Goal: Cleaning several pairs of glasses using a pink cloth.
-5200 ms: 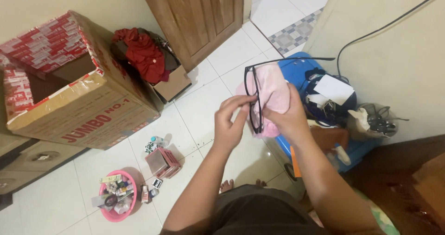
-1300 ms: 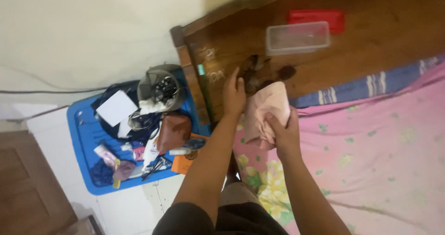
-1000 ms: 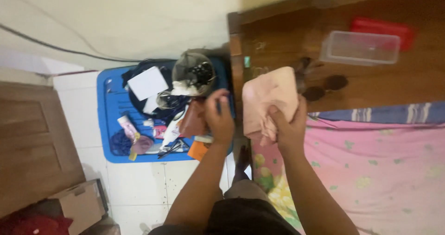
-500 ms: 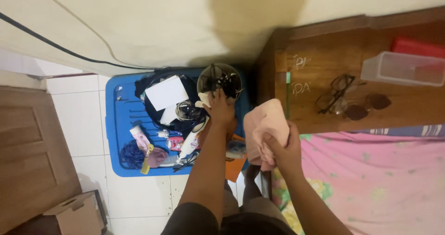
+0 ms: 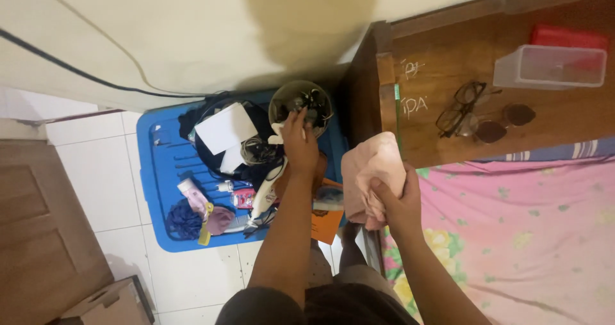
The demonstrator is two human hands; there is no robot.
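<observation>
Two hands in view. Left hand (image 5: 298, 139) was stretched up-frame at centre, fingers curled into the rim of one round clear bowl (image 5: 300, 104) w/ dark tangled bits inside; couldn't tell if it gripped anything in there. Right hand (image 5: 397, 194) was closed tight on one pink cloth (image 5: 371, 171), bunched, centre-right of frame; cloth's long axis ran roughly vertical in frame, loose end pointing up toward the wooden surface (image 5: 564, 117). Bowl sat at top edge of one blue tray (image 5: 160, 165) on the tiled floor, left of centre, among clutter: one white card (image 5: 224, 128), one white tube (image 5: 266, 194), one orange booklet (image 5: 328, 219). On the surface, upper right: two pairs of glasses, one dark-framed (image 5: 460, 107), one w/ tinted lenses (image 5: 503, 123), touching each other; one clear plastic box (image 5: 549, 67), one red lid (image 5: 569, 37) behind it. Pink floral bedsheet (image 5: 525, 235) lower right.
</observation>
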